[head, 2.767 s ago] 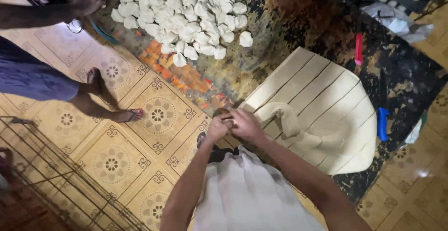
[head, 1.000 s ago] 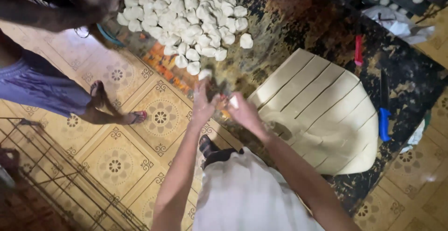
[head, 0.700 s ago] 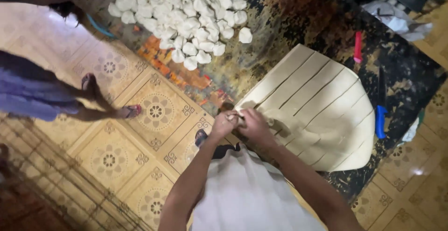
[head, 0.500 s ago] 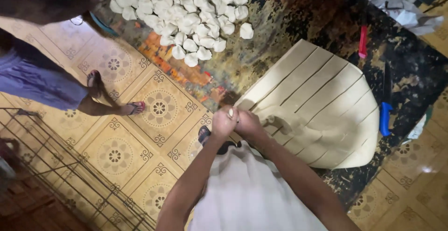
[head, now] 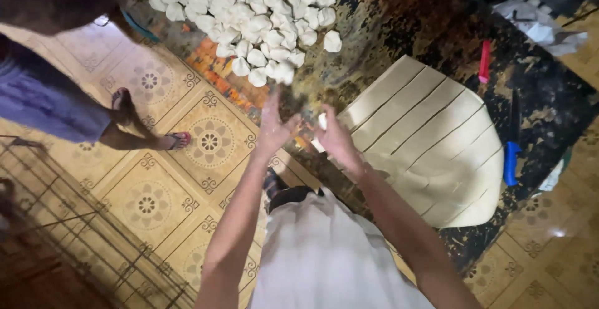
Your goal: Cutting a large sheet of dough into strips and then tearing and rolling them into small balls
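We are looking down on a dark, flour-streaked bench and working at its near edge. Our left hand is opening wide, palm turned inward, fingers spread and holding nothing that we can see. Our right hand is pinching a small white dough piece between thumb and fingertips; the piece is partly hidden by the fingers, so its shape is unclear. The two hands are standing near each other but apart, above the bench edge.

Just right of the right hand, the rolled dough sheet is lying flat, scored into long parallel strips. Toward the far left part of the bench, a heap of dough pieces is spreading out, with one loose piece lying a little apart on its right side. A red tool and a blue-handled tool are resting along the right side of the sheet. Another person's feet in sandals are standing on the patterned tile floor to the left.

Risks, as we judge them: the pinched piece is hanging over the bench edge, so a loose pinch could drop it onto the floor. The pieces in the heap are touching and could stick together. The blue-handled tool is lying close to the sheet's rim, where a careless sweep of the forearm could knock it.
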